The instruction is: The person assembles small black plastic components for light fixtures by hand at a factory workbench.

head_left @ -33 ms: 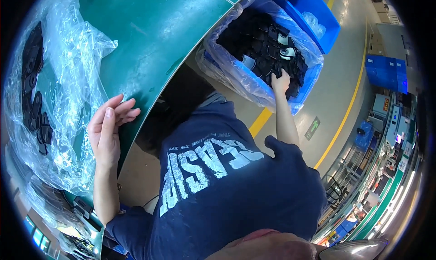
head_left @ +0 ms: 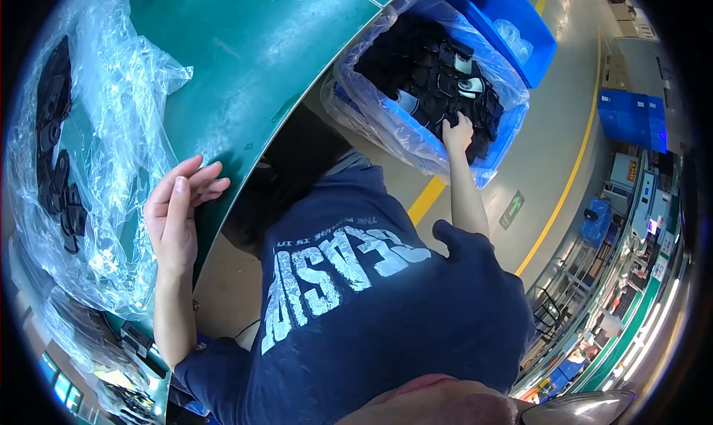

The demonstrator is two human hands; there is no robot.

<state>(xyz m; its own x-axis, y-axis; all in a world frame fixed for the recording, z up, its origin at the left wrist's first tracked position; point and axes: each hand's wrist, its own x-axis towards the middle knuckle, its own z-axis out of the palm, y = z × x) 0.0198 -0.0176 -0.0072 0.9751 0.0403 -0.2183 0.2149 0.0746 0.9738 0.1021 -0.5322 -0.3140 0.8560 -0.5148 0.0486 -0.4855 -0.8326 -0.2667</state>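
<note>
My right hand (head_left: 457,134) reaches down into a blue bin (head_left: 518,132) lined with a clear plastic bag (head_left: 364,117). Its fingers are closed around a small black part (head_left: 450,118) at the near side of the pile. Many similar black parts (head_left: 423,69) fill the bag, a few of them with pale, whitish faces. Over the edge of the green table my left hand (head_left: 176,221) is held palm inward, fingers loosely bent and apart, with nothing in it. Beside it on the table lies crumpled clear plastic sheeting (head_left: 122,139), with black parts (head_left: 56,150) among its folds.
The green tabletop (head_left: 230,61) stretches away ahead of my left hand, its edge curving toward the bin. Another blue bin (head_left: 523,31) with clear plastic inside stands behind the first. To the right are a floor with yellow lines (head_left: 564,195), blue boxes (head_left: 631,119) and a workstation line.
</note>
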